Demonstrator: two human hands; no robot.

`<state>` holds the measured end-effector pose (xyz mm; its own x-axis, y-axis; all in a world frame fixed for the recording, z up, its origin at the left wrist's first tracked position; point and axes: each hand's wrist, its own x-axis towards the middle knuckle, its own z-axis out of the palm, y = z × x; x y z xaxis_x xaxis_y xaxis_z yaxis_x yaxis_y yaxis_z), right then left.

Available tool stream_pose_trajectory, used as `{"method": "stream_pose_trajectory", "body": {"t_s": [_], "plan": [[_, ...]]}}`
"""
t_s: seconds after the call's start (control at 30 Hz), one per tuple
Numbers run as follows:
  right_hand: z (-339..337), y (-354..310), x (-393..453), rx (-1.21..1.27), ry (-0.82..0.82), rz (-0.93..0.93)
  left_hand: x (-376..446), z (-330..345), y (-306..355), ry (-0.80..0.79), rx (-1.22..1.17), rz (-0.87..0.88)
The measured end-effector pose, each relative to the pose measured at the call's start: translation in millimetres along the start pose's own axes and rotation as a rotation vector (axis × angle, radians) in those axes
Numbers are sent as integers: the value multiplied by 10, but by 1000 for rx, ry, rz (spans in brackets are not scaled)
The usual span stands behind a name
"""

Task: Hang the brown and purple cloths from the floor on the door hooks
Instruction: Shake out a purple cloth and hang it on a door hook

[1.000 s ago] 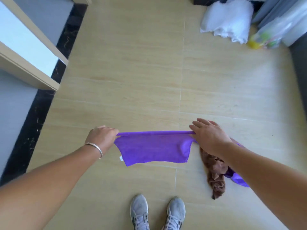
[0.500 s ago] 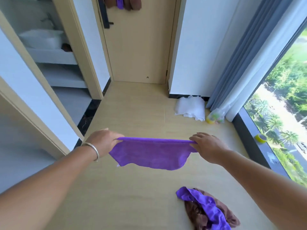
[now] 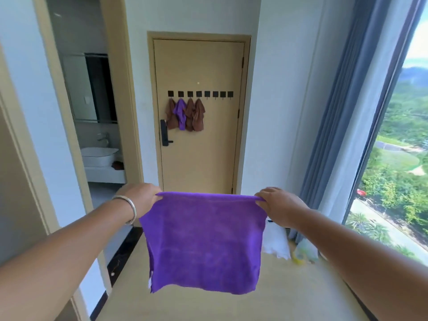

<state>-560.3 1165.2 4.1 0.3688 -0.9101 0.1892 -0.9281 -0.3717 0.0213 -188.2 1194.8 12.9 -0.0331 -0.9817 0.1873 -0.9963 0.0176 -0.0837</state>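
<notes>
Purple cloth [image 3: 203, 246] held up flat, facing the door [image 3: 199, 158]

Left hand [image 3: 141, 200] and right hand [image 3: 280, 205] each pinch a top corner, so the plush square hangs smooth, its bottom edge free above the floor [image 3: 289, 297]. On the door, a row of black hooks [image 3: 200, 94]: the four leftmost carry three brown cloths [image 3: 196, 114] and one purple, the four rightmost are bare

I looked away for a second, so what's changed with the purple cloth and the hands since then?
The view has swung up from the floor to the door. The purple cloth was lifted and now hangs open, facing the hooks. The left hand and right hand still pinch its top corners.
</notes>
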Motion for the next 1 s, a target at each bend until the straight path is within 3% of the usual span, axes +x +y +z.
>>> {"method": "stream_pose_trajectory", "body": {"t_s": [0.17, 0.5, 1.0], "plan": [[-268, -213, 198, -130, 85, -12, -28, -213, -280, 44, 33, -51], [-272, -444, 899, -102, 92, 7, 331, -280, -739, 82, 110, -56], [163, 270, 3042, -53, 143, 7, 2497, 52, -896, 84, 173, -28]]}}
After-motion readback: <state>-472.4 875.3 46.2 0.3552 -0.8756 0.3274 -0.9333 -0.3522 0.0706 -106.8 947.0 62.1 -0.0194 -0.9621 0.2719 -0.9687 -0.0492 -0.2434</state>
